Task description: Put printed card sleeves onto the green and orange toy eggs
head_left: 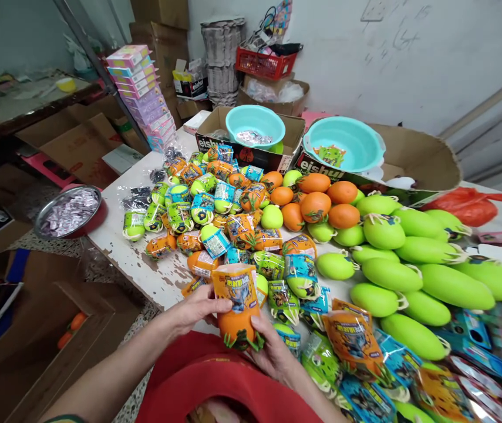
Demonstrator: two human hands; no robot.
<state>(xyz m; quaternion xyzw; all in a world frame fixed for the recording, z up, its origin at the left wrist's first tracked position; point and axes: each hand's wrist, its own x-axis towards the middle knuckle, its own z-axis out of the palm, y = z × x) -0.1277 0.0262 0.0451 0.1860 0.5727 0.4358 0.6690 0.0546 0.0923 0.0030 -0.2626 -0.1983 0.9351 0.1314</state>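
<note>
Left hand [202, 306]: pinches the left edge of an orange printed plastic sleeve [236, 288], thumb across its front, the other fingers partly hidden behind.
Toy in the sleeve: an orange egg-shaped toy [236, 323] with green root-like strands [242, 341] at its lower end, held between the hands above the near edge of a worn white table [110, 230].
Right hand [272, 346]: cups the toy's lower right side, thumb against the orange body; the fingertips beneath cannot be made out.
Likely handling: the toy looks light and rounded, perhaps soft enough to give under a squeeze; the thin sleeve is probably slick and creases easily, and the strands could snag.
Best hold: around the rounded middle, since the loose upper sleeve offers little support.
Far-left bowl: a round metal bowl with a reddish outside [91, 222], heaped with small silvery-pink packets [70, 212].
Left basin: a round turquoise plastic basin [256, 114], set on a brown cardboard box [292, 130], holding small silvery pieces [254, 137].
Red basket: a red plastic basket [259, 63] against the wall, piled with black cables [270, 20] and oddments.
Right basin: a second turquoise plastic basin [356, 138], holding flat green-and-orange pieces [330, 155].
Right box: a long brown cardboard box [427, 147] with whitish objects [400, 182] inside, too unclear to name.
</note>
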